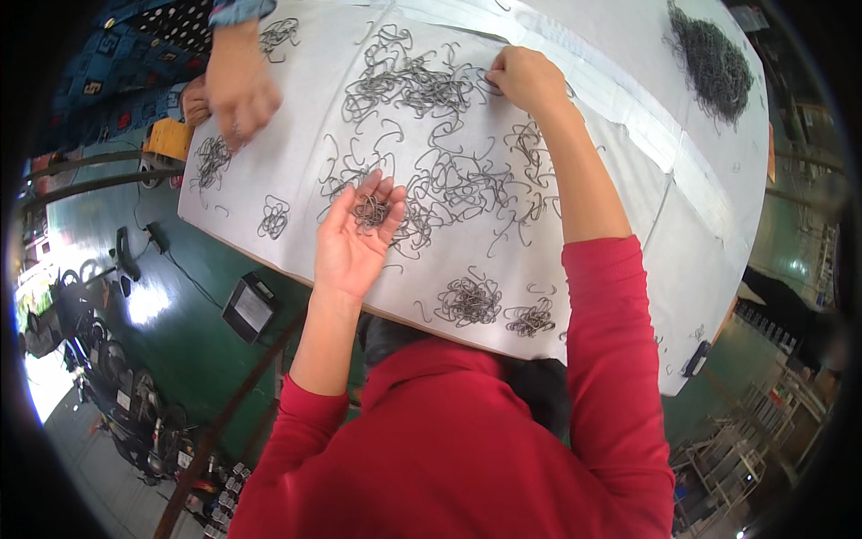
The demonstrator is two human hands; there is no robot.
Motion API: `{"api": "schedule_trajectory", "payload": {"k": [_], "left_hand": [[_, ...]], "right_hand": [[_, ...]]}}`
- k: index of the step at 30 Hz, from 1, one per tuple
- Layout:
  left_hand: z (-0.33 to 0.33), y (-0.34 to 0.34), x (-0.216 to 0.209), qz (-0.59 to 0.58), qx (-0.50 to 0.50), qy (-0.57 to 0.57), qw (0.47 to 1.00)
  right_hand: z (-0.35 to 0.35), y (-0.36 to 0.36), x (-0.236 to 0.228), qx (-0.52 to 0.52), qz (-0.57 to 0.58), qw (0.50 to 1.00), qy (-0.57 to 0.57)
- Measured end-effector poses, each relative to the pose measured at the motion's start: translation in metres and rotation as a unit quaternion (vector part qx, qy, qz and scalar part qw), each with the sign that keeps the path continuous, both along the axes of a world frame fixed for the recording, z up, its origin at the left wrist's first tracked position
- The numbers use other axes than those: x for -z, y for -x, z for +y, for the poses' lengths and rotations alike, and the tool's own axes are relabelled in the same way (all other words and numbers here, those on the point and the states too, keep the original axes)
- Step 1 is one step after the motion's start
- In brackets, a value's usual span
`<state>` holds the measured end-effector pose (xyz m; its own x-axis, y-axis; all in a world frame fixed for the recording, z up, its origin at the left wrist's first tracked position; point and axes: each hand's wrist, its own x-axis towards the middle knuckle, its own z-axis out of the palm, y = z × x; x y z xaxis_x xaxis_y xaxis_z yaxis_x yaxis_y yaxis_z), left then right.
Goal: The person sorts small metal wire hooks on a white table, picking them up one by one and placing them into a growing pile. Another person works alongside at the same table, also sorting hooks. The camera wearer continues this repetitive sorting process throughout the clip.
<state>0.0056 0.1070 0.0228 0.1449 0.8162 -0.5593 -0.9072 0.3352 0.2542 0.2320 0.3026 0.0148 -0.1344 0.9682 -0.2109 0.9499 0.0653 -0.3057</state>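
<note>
Bent dark wire hooks lie scattered over the white-covered table (620, 296). My left hand (355, 234) is turned palm up near the front edge, its fingers curled around a small bunch of wire hooks (371, 210). My right hand (525, 79) reaches to the far middle, thumb and fingers pinched at a wire hook (488, 83); the fingers partly hide it. Beside that hand spreads a loose heap of hooks (409, 83). More loose hooks (467, 184) lie between my two hands.
Tight hook piles (469, 301) sit by the near edge, and a large dark heap (711, 63) lies far right. At the left, a co-worker's blurred hand (241, 99) hovers near a small pile (213, 162). A folded white strip (628, 112) crosses the table.
</note>
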Motion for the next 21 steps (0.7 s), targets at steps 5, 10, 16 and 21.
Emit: {"api": "schedule_trajectory", "payload": {"k": [5,10,16,21], "left_hand": [[0.003,0.012,0.007,-0.015,0.008,-0.006,1.0],[0.003,0.018,0.0,-0.04,0.011,-0.05,0.998],[-0.012,0.009,0.009,-0.08,0.052,-0.067,0.993],[-0.02,-0.004,0.008,-0.073,0.065,-0.057,0.994]], "right_hand": [[-0.016,0.006,0.019,-0.043,-0.067,0.952,-0.296],[-0.091,-0.084,-0.019,0.107,0.199,0.927,-0.299],[-0.23,-0.188,-0.058,0.248,0.174,0.953,0.005],[-0.294,-0.193,-0.045,0.294,0.216,0.929,0.058]]}}
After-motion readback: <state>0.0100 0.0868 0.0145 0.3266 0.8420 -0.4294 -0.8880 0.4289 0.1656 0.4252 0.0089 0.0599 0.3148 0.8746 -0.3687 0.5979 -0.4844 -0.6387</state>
